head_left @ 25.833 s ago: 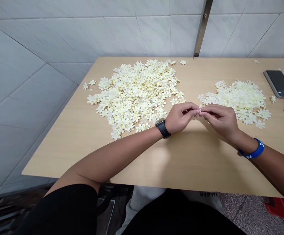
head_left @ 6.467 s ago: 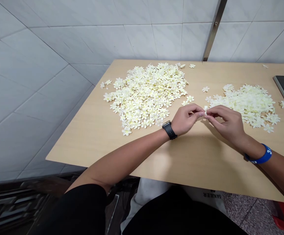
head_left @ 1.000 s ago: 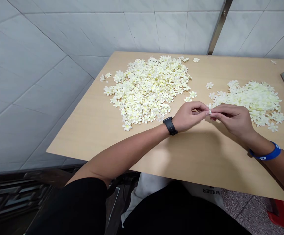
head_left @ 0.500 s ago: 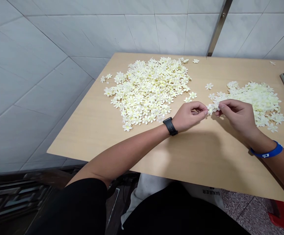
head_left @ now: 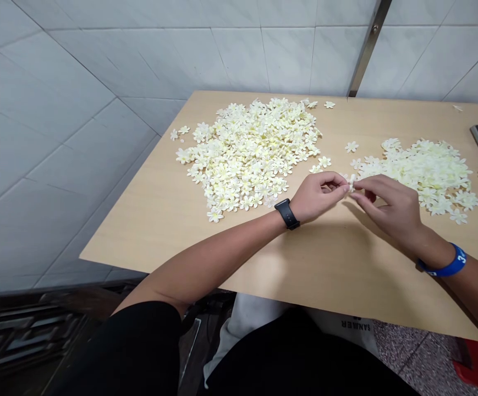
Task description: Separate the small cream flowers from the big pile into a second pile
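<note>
Over the counter (head_left: 148, 225), the left hand (head_left: 315, 197) pinches a white flower (head_left: 351, 180) beside the right hand (head_left: 397, 209), whose fingers have just parted, seemingly leaving the left to steady it.

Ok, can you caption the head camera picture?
Left hand pinches a flower, right hand up close, two flower piles beyond.
</note>
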A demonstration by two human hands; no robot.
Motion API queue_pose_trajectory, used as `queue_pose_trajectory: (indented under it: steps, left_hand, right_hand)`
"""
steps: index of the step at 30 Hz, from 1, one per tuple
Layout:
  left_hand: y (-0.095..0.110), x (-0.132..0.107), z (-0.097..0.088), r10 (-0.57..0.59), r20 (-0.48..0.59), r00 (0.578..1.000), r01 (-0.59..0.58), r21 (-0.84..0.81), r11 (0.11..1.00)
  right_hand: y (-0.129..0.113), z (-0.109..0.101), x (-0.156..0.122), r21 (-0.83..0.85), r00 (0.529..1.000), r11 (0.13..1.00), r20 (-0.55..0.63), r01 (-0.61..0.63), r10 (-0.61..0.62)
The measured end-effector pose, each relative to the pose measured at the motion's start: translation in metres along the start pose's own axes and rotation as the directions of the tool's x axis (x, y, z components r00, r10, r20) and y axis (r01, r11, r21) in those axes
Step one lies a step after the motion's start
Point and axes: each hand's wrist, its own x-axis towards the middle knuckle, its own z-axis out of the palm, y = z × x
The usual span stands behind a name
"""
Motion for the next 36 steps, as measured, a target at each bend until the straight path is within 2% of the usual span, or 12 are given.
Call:
queue_pose_trajectory:
  steps: [3,10,12,16,18,21,23,25,27,31,36]
  left_hand:
    - [-0.001,-0.002,0.0,-0.007,0.044,0.999,0.007,-0.019,1.0]
    - [0.0,-0.003,0.0,-0.015,0.051,0.999,0.016,-0.021,1.0]
    - [0.0,-0.002,0.0,-0.011,0.035,0.999,0.011,-0.018,1.0]
    - [0.0,0.0,0.0,0.001,-0.031,1.0,-0.001,0.011,1.0]
    - [0.0,0.001,0.0,0.007,-0.066,0.998,-0.005,0.033,0.999]
    - [0.0,0.001,-0.001,0.01,-0.089,0.996,-0.005,0.056,0.998]
    - [0.0,0.0,-0.001,0.013,-0.083,0.997,-0.007,0.066,0.998]
    - [-0.001,-0.001,-0.001,0.028,-0.059,0.998,-0.023,0.074,0.997]
    - [-0.001,-0.002,-0.001,0.061,-0.022,0.998,-0.059,0.076,0.995]
    - [-0.002,-0.002,-0.001,0.125,0.028,0.992,-0.127,0.068,0.99]
    - [-0.004,-0.001,-0.002,0.128,0.045,0.991,-0.131,0.059,0.99]
  right_hand:
    - [-0.004,0.003,-0.001,0.054,0.995,0.995,0.046,-0.087,0.085]
    - [0.0,0.0,-0.002,0.173,0.982,0.967,0.042,-0.188,0.184]
    - [0.004,-0.001,-0.002,0.168,0.969,0.955,0.017,-0.245,0.246]
    - [0.019,-0.002,0.0,0.117,0.919,0.923,-0.11,-0.366,0.379]
    - [0.025,-0.003,0.002,-0.01,0.932,0.942,-0.146,-0.336,0.331]
    - [0.023,-0.004,0.003,-0.17,0.98,0.975,-0.16,-0.145,0.118]
    - [0.016,-0.003,0.001,-0.144,0.99,0.99,-0.14,0.005,-0.026]
    - [0.006,-0.001,0.0,-0.058,0.991,0.994,-0.092,0.088,-0.093]
    - [-0.002,0.003,-0.001,0.004,0.997,0.998,-0.049,0.062,-0.062]
    - [-0.008,0.008,-0.001,0.041,0.997,0.997,-0.003,-0.072,0.072]
    - [-0.008,0.009,-0.001,0.09,0.994,0.99,-0.011,-0.11,0.112]
